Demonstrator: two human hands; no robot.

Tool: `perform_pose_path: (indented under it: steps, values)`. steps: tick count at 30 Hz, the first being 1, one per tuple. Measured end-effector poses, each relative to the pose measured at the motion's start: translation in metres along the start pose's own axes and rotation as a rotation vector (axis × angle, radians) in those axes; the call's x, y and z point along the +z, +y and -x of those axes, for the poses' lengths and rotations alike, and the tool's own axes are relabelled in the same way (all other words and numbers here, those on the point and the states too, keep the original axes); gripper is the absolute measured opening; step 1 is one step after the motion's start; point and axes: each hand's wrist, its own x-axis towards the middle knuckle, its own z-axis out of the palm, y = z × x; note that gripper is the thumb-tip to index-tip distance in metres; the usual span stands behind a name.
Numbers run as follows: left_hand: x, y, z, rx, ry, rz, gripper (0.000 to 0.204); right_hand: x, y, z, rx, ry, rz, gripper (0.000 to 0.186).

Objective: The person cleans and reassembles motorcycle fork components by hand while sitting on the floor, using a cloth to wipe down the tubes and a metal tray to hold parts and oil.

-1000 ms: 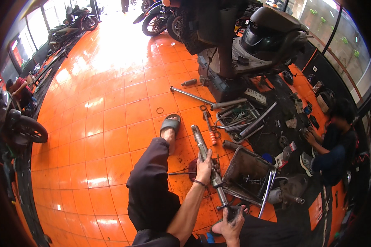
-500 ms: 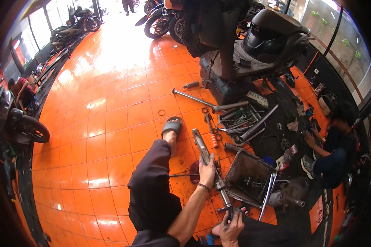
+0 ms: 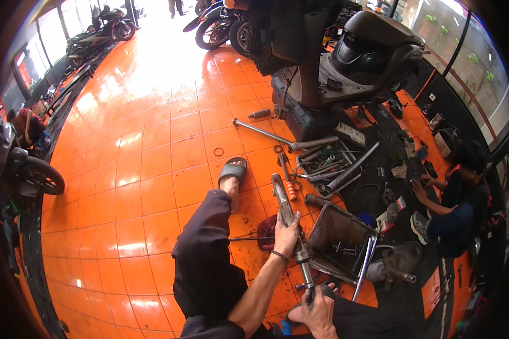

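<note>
My left hand (image 3: 285, 234) is closed around the middle of a long grimy metal fork leg (image 3: 281, 195), held slanting over the floor between my legs. My right hand (image 3: 318, 311) is closed on the dark lower end of a shiny T-handled shaft (image 3: 303, 271) in that leg, its fingertips partly hidden. A dark red cloth (image 3: 266, 234) lies just left of the leg. Right of it is a dirty metal tray (image 3: 333, 237) with small tools inside.
Orange tiles (image 3: 124, 186) form the floor. Tubes, a spring (image 3: 291, 189) and a parts pan (image 3: 322, 164) lie ahead. A scooter (image 3: 367, 51) stands behind them. A co-worker (image 3: 452, 203) crouches at right, another person (image 3: 28, 127) at left beside a motorcycle (image 3: 34, 172).
The top of the fork leg has shifted slightly right, and my right hand has shifted slightly on the lower end. The co-worker's hands at right have moved.
</note>
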Motion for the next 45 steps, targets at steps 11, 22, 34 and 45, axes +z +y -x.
perform_pose_path:
  steps: [11, 22, 34, 45]
  values:
    - [-0.003, 0.014, 0.001, 0.083, -0.035, -0.118, 0.040, -0.042, -0.005, -0.006, -0.174, -0.184, -0.011, 0.023]
    - [-0.015, -0.020, -0.026, 0.242, 0.129, -0.374, 0.058, -0.018, 0.007, 0.024, 0.055, -0.085, -0.230, 0.027]
    - [-0.008, -0.022, -0.013, 0.302, 0.123, -0.147, 0.078, 0.032, 0.012, 0.009, 0.032, 0.210, 0.078, 0.014]
    - [-0.006, -0.020, -0.023, 0.078, -0.030, 0.226, 0.068, 0.003, 0.030, -0.011, 0.633, -0.303, -1.136, 0.019]
